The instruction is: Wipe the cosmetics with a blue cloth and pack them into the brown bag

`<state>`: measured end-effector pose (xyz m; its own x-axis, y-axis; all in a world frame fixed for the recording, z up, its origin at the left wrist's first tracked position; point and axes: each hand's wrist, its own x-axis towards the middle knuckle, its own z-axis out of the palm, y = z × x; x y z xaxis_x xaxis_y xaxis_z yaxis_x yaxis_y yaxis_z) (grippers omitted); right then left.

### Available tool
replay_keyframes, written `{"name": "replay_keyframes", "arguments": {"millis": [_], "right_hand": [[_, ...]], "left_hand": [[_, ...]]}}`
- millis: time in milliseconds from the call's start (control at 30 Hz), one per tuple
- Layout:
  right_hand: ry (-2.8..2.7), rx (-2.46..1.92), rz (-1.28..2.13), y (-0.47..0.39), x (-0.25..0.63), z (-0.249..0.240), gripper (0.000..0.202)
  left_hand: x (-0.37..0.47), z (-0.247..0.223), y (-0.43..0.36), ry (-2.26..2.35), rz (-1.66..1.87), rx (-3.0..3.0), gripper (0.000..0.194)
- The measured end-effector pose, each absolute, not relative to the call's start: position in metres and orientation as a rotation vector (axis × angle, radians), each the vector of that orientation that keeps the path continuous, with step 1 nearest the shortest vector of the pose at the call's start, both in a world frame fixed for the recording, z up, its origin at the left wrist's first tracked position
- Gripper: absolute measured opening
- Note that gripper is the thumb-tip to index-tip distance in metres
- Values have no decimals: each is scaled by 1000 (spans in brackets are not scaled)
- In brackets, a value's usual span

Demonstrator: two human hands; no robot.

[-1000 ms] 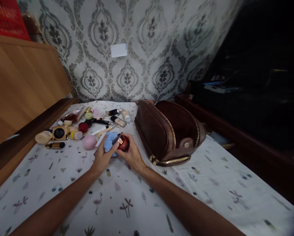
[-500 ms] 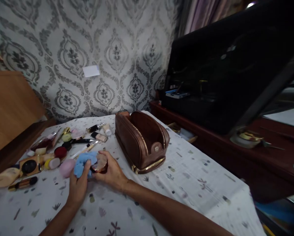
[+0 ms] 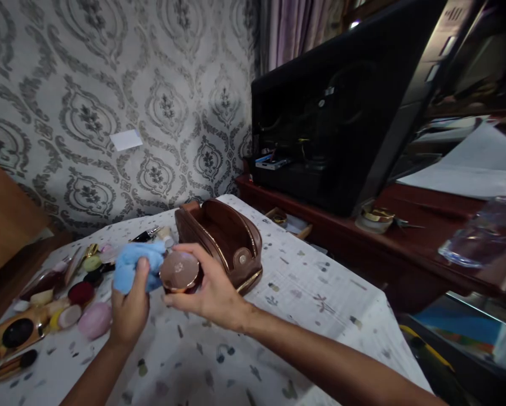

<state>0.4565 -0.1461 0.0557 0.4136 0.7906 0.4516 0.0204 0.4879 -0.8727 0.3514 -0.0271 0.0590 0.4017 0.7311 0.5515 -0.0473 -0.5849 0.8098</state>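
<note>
Blue cloth (image 3: 131, 269) gripped in left hand (image 3: 129, 307), pressed beside round jar (image 3: 179, 272); right hand (image 3: 213, 287) fingers wrapped around jar, just left of brown pouch (image 3: 221, 242). Wiping step; next needs jar turned.

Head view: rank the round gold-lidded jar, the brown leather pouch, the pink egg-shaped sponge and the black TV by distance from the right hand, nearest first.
1. Round gold-lidded jar: gripped in the right hand.
2. Brown leather pouch: just behind the hand, on the patterned cloth.
3. Pink egg-shaped sponge: off to the left, past the left hand.
4. Black TV: far back right, on the dark cabinet.
</note>
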Motion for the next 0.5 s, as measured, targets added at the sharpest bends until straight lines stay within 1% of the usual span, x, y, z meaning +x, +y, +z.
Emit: {"name": "replay_keyframes", "arguments": {"millis": [67,167,200,300,367,500], "right_hand": [[-981,-947,532,-158,471,71,62],[-891,-1029,309,-167,501,88,60],[-858,-1069,251,-168,513,92,58],[-784,-1173,187,-162,545,94,55],[-760,-1217,194,-153,559,91,55],[-793,-1276,237,-123,571,79,54]], "left_hand": [[373,67,-29,478,1237,1945,31],[394,70,-29,197,1157,2252,24],[397,69,-29,53,1111,2409,25],[396,63,-31,-306,937,2764,37],[391,57,-32,-335,946,2828,39],[385,48,-32,-293,1080,2815,33]]}}
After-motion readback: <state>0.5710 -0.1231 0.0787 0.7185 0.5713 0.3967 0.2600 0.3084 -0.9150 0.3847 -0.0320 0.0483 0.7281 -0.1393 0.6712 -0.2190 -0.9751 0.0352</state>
